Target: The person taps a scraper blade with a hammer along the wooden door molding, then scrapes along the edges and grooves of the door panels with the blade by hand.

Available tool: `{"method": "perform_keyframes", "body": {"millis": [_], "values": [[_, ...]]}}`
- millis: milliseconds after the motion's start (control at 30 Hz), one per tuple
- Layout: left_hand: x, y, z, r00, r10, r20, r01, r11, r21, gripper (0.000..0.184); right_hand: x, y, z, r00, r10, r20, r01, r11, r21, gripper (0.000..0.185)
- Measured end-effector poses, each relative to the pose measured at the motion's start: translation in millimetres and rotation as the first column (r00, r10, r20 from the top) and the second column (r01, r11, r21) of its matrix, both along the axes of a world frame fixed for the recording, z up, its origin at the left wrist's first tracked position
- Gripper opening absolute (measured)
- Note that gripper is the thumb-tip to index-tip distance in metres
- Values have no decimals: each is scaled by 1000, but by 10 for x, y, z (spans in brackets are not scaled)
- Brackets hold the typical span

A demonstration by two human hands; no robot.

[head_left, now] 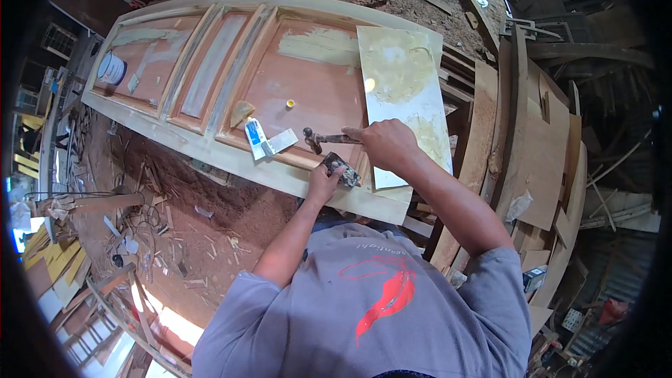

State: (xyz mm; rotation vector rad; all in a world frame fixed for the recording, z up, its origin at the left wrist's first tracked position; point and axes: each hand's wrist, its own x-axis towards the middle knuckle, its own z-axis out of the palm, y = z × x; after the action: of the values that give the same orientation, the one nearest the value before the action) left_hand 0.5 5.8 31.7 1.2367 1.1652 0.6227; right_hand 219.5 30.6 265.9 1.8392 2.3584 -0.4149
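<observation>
My right hand (387, 143) is closed around the handle of a hammer (313, 141), its head pointing left over the wooden door (287, 56). Just below the hammer, my left hand (323, 185) grips a dark, pale-flecked block-like piece (342, 170) near the door's close edge. What that piece is, I cannot make out. To the left lie a blue and white tube (255, 136) and a flat scraper with a pale blade (282, 141). A small yellow cap (290, 103) sits on the reddish panel behind them.
A pale board smeared with yellowish filler (406, 77) lies across the door's right end. On the far left panel is a white tub (111, 68). Long planks (483, 140) run along the right, and wood scraps (171, 238) litter the ground at left.
</observation>
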Motion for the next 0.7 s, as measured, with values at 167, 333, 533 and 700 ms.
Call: {"method": "perform_keyframes", "body": {"millis": [167, 333, 533, 700], "values": [[-7, 13, -104, 996, -31, -89, 40, 995, 96, 26, -53, 19, 97, 999, 51, 7, -51, 999, -16, 50], [29, -1, 9, 996, -7, -85, 10, 999, 37, 27, -46, 55, 93, 998, 54, 33, -52, 997, -51, 46], [28, -2, 22, 997, -18, -74, 19, 1000, 6, 28, -41, 70, 14, 999, 27, 31, -26, 999, -45, 43], [17, 19, -117, 997, -37, -73, 40, 998, 41, 28, -65, 93, 57, 999, 30, 31, -30, 999, -23, 42]]}}
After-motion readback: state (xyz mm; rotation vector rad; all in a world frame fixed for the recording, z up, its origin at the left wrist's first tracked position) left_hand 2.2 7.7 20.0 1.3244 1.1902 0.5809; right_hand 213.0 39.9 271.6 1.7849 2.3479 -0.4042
